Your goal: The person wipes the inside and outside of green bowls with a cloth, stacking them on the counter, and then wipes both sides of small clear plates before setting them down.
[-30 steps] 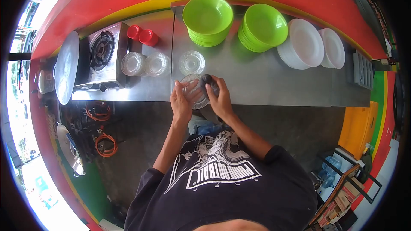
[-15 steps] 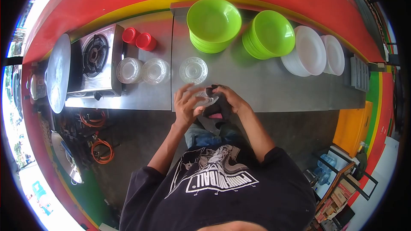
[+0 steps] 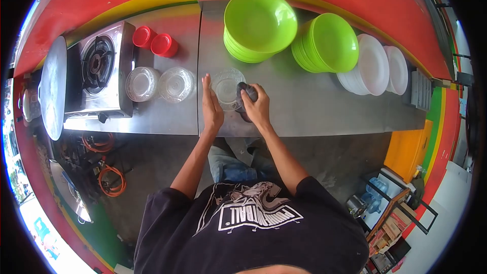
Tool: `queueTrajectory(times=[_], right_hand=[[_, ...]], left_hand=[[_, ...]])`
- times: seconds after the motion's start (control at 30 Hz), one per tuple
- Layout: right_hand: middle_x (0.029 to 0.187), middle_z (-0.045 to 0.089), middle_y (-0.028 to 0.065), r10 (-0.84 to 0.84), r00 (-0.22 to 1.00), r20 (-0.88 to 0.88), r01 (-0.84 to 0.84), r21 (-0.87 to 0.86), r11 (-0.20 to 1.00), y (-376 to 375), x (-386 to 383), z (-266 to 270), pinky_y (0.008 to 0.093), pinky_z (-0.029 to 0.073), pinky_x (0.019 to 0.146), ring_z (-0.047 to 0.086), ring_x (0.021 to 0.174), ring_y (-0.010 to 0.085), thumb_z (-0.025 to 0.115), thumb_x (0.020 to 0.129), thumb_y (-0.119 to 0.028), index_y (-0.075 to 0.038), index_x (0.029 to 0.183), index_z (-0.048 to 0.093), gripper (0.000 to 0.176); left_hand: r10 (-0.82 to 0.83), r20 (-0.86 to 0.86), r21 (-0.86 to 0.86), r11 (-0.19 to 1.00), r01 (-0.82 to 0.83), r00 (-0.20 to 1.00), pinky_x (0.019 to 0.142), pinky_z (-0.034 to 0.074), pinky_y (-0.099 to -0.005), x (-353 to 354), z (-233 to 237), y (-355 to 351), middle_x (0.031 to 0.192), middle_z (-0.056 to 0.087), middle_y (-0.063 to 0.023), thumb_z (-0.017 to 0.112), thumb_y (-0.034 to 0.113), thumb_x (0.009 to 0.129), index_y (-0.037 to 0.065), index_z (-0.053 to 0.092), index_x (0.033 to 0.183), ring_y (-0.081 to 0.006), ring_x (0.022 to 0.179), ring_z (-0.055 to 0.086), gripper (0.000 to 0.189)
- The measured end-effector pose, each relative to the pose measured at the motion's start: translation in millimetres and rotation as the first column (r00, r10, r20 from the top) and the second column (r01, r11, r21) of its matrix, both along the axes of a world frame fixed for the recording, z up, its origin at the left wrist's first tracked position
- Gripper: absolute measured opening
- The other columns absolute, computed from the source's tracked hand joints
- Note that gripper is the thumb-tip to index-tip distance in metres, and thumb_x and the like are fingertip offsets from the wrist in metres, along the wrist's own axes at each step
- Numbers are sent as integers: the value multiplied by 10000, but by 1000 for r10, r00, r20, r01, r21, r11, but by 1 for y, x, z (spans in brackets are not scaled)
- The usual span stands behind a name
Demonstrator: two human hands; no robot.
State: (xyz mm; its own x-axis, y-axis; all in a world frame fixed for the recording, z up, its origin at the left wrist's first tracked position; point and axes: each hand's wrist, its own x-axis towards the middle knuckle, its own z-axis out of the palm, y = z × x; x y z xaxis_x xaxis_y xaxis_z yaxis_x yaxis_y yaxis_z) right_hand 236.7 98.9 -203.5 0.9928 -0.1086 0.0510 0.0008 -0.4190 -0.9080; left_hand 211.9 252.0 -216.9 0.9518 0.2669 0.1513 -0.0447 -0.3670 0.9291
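A clear patterned glass dish (image 3: 225, 82) lies on the steel counter between my hands, probably on top of another one. My left hand (image 3: 212, 109) stands on edge at the dish's left rim, its fingers stretched straight and held upright. At the right rim, my right hand (image 3: 259, 107) grips a bunched dark cloth (image 3: 246, 93), part of which hangs down toward the counter edge. Two stacks of similar glass dishes, one at the left (image 3: 142, 84) and another (image 3: 176, 84) nearer my left hand, sit beside the stove.
Tall stacks of green bowls (image 3: 261, 20) and white plates (image 3: 373, 65) line the back right. Two red containers (image 3: 164, 45) stand behind the glass dishes. A gas stove (image 3: 98, 65) and a large pan lid (image 3: 52, 89) are at left. The steel counter's front edge (image 3: 304, 135) faces me.
The glass dish in my hands has gone down onto the counter dish. Both hands moved forward; my left hand let go and straightened, while my right hand keeps the cloth.
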Motion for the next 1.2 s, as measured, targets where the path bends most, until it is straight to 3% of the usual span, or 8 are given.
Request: queueTrajectory(times=[0.4, 0.5, 0.7, 0.8, 0.9, 0.97, 1.03, 1.2], right_hand=[[829, 678, 109, -44, 995, -94, 52, 83, 995, -2, 6, -11, 332, 501, 727, 619, 756, 177, 770, 854, -166, 9, 958, 630, 248], [822, 681, 148, -47, 995, -93, 55, 84, 995, -4, 6, -6, 376, 507, 725, 648, 751, 277, 777, 838, -162, 2, 950, 614, 257], [813, 673, 145, -41, 996, -81, 49, 91, 995, -4, 8, -10, 375, 502, 721, 638, 743, 269, 778, 832, -143, 2, 941, 610, 247], [801, 667, 140, -47, 998, -47, 52, 97, 994, -1, 7, -12, 376, 500, 717, 634, 735, 268, 776, 835, -139, 2, 936, 607, 243], [793, 660, 135, -65, 997, -44, 70, 116, 991, 1, 6, -12, 373, 497, 709, 628, 727, 266, 776, 837, -138, 1, 931, 606, 238], [793, 658, 131, -74, 996, -49, 80, 120, 990, 1, 6, -11, 368, 496, 705, 626, 725, 258, 779, 836, -141, -1, 929, 607, 241], [791, 656, 129, -77, 996, -48, 82, 124, 989, 3, 6, -10, 364, 495, 701, 623, 721, 251, 780, 837, -143, -2, 926, 607, 241], [816, 660, 116, -80, 993, -89, 92, 141, 986, 2, 4, -9, 358, 500, 719, 632, 750, 234, 769, 869, -186, 0, 955, 620, 253]], left_hand=[[43, 53, 25, 999, -44, 998, 1173, 315, -413, 11, -15, -4, 1577, 338, -272, 324, -26, 1024, -30, 334, 1517, -412, 1461, 346, 494], [59, 41, 12, 998, -59, 997, 1136, 356, -403, 8, -7, -8, 1586, 331, -263, 332, -56, 1002, -25, 341, 1516, -415, 1421, 410, 515], [90, 77, 104, 990, -98, 993, 1073, 400, -367, 9, -12, -9, 1579, 354, -256, 341, -103, 953, -10, 396, 1486, -389, 1372, 473, 544], [144, 146, 149, 975, -166, 979, 990, 441, -353, 12, -13, -11, 1417, 526, -239, 351, -107, 939, 1, 441, 1451, -350, 1196, 584, 531], [142, -73, 6, 990, -142, 987, 887, 460, -351, 8, -7, -10, 1167, 606, -189, 361, -101, 936, 7, 471, 1425, -283, 931, 587, 514], [163, 4, 65, 984, -163, 987, 844, 456, -351, 11, -7, -12, 1062, 586, -160, 371, -88, 944, 13, 480, 1421, -250, 831, 524, 500], [179, 47, 94, 979, -182, 983, 833, 458, -353, 13, -9, -11, 1019, 582, -150, 376, -77, 952, 16, 488, 1417, -238, 793, 507, 487], [186, 140, 171, 963, -209, 973, 878, 478, -377, 15, -12, -9, 1045, 603, -157, 398, -4, 1012, 1, 490, 1411, -252, 913, 600, 409]])
